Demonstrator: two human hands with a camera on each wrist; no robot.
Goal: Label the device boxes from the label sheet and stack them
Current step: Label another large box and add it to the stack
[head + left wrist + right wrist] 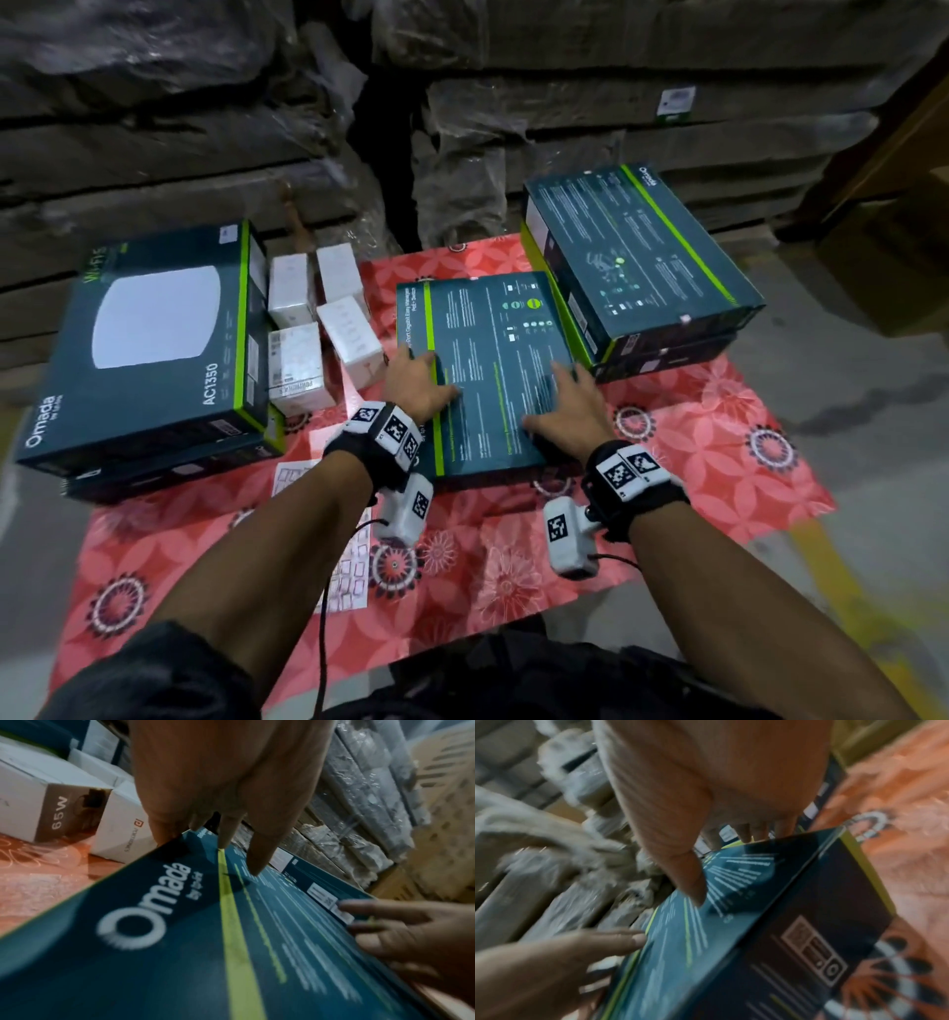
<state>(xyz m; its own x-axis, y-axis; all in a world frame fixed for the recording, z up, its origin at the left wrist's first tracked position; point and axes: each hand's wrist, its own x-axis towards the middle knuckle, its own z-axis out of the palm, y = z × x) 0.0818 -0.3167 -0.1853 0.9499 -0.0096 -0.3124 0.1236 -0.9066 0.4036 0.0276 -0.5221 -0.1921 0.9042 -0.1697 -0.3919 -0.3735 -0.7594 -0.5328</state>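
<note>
Hands, left (417, 377) and right (565, 406), flat-fingered, press glossy teal cardboard box (493, 360) on floral mat (719, 452).

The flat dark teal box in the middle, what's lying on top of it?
Both hands rest on the flat dark teal box: the left hand at its left edge, the right hand toward its right side. No label shows; the parts under the palms are covered.

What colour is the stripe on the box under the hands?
Lime green stripe on the dark teal cardboard box; clearest in the left wrist view.
</note>
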